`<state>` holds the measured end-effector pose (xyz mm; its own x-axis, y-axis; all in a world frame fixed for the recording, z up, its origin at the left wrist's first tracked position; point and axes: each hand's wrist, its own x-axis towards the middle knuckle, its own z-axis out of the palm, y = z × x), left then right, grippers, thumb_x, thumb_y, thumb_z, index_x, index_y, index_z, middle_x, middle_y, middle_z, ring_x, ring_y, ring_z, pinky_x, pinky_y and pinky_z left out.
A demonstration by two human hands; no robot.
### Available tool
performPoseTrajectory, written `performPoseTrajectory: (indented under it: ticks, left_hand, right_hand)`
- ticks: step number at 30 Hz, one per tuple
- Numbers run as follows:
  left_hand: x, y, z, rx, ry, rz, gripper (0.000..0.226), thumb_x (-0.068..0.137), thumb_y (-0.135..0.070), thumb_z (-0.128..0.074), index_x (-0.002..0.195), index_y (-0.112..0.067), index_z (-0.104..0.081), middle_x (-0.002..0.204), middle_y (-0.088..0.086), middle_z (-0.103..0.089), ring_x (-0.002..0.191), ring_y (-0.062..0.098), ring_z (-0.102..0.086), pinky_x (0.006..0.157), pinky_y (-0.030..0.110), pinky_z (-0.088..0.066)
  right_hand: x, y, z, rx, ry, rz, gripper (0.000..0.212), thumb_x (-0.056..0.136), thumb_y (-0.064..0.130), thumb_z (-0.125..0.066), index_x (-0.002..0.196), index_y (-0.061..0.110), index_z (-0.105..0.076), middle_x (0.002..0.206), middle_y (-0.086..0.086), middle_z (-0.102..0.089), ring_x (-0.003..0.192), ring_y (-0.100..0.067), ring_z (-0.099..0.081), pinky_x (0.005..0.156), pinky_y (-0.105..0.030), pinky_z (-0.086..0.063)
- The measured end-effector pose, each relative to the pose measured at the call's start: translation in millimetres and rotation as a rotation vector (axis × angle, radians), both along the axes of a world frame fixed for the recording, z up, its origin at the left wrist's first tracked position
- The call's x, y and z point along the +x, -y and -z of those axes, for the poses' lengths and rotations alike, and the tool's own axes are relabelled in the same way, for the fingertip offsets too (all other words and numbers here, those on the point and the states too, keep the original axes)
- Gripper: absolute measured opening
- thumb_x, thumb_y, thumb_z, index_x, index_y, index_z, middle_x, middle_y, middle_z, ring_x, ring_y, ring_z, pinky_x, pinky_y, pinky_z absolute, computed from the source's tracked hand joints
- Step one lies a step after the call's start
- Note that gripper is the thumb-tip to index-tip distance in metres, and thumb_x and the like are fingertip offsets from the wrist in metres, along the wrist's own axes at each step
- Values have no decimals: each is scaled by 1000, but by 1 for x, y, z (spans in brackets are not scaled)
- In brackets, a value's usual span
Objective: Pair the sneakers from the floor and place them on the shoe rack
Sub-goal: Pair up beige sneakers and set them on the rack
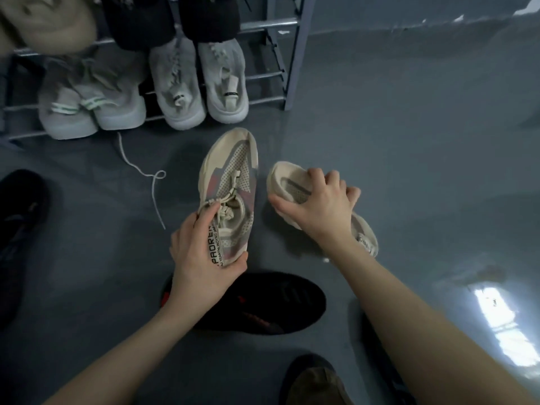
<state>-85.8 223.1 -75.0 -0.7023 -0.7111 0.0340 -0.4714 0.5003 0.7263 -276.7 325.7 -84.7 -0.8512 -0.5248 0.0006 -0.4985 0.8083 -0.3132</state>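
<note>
My left hand [201, 255] grips the heel end of a beige mesh sneaker [233, 173] with pink and grey panels, toe pointing at the shoe rack [280, 74]. To its right, my right hand [318, 204] grips the matching beige sneaker [287, 178] across its middle, with that shoe lying on the grey floor. Its heel [366, 236] sticks out behind my wrist. The two sneakers lie side by side, a small gap between them.
The rack's lower shelf holds two pairs of pale grey sneakers [198, 80]; black shoes [172, 19] sit above. A black sneaker [263, 302] lies under my left wrist, another black shoe [20, 229] at the left edge, and a loose white lace [146, 173] trails on the floor.
</note>
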Motion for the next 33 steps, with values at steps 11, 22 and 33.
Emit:
performPoseTrajectory:
  ticks: [11, 22, 33]
  left_hand:
    - [29, 33, 6, 46, 88, -136, 81, 58, -44, -66, 133, -34, -36, 131, 0, -44, 117, 22, -37, 101, 41, -29]
    - [24, 10, 17, 74, 167, -154, 79, 63, -39, -73, 134, -32, -39, 132, 5, -40, 118, 28, -37, 99, 44, -28]
    - [22, 26, 7, 180, 175, -105, 87, 65, -36, -77, 136, -45, -27, 129, 4, -38, 111, 24, -52, 88, 32, -44]
  right_hand:
    - [30, 63, 33, 186, 84, -105, 80, 73, 76, -48, 133, 24, -42, 120, -10, -51, 102, -36, -52, 92, -45, -26]
    - [15, -37, 21, 355, 219, -460, 99, 68, 68, -63, 143, 52, -1, 157, -1, -4, 134, -33, -25, 103, -46, -30]
    - [71, -2, 13, 49, 292, -101, 69, 80, 58, -57, 141, 43, -27, 145, -8, -26, 119, -36, -41, 92, -48, -43]
